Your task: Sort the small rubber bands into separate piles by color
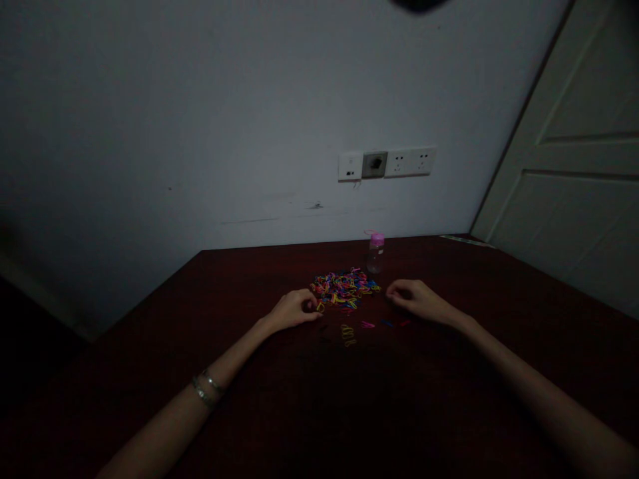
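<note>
A heap of small multicoloured bands or clips (344, 285) lies on the dark red table (279, 412). At its left edge is my left hand (295, 309), thumb and fingers apart, beside a yellow piece (320, 307). My right hand (412, 297) rests to the right of the heap, fingertips brought together; anything between them is too small to make out. Nearer to me lie several yellow pieces (348, 334) in a column, with pink (368, 324), blue (387, 322) and red (405, 323) ones to their right.
Behind the heap stands a clear bottle with a pink lid (376, 254). The table's back edge meets a pale wall (249, 133) with a row of sockets (398, 163). A panelled door (574, 173) is at the right.
</note>
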Demonstrator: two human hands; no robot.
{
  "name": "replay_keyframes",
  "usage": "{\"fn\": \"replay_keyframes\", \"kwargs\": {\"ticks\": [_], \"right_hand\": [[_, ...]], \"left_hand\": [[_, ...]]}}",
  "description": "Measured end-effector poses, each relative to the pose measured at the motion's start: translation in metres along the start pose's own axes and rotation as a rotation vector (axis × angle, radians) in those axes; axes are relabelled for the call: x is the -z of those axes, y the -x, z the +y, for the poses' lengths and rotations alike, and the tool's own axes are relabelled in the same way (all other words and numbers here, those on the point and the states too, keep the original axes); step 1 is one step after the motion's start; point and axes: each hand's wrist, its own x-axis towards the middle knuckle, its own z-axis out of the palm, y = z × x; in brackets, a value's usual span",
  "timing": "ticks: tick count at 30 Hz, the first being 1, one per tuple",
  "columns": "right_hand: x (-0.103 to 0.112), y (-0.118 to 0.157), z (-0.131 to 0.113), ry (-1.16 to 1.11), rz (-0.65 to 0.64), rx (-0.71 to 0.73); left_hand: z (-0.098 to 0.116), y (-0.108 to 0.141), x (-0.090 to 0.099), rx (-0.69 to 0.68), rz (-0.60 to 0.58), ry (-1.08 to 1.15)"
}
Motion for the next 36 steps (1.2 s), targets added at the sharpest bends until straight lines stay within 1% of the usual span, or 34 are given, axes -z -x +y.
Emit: {"fn": "replay_keyframes", "kwargs": {"ticks": [7,13,19,23,25,27,29,32,34,36], "right_hand": [[0.0,0.0,0.001,0.023,-0.005,0.009],[0.0,0.0,0.0,0.01,-0.014,0.006],[0.0,0.0,0.002,0.023,-0.01,0.006],[-0.001,0.0,0.004,0.015,-0.007,0.007],[-0.001,0.0,0.003,0.006,-0.005,0.007],[-0.001,0.0,0.003,-0.002,-0.004,0.003],[0.0,0.0,0.002,-0.006,-0.01,-0.003],[-0.001,-0.001,0.001,-0.004,-0.024,-0.006],[-0.001,-0.001,0.001,-0.002,-0.024,-0.003],[-0.002,-0.001,0.0,-0.003,-0.027,-0.001]], "left_hand": [[0.003,-0.001,-0.005,0.001,0.055,-0.094],[-0.001,-0.001,-0.005,-0.028,0.069,-0.098],[-0.007,-0.003,-0.008,-0.026,0.079,-0.086],[-0.007,-0.004,-0.007,-0.043,0.11,-0.056],[0.0,-0.005,-0.005,-0.054,0.129,-0.022],[0.012,-0.005,-0.005,-0.077,0.118,0.023],[0.03,-0.004,-0.008,-0.109,0.071,0.05],[0.053,-0.001,-0.015,-0.173,-0.026,0.023],[0.063,0.001,-0.019,-0.2,-0.079,-0.008],[0.066,0.002,-0.022,-0.205,-0.118,-0.02]]}}
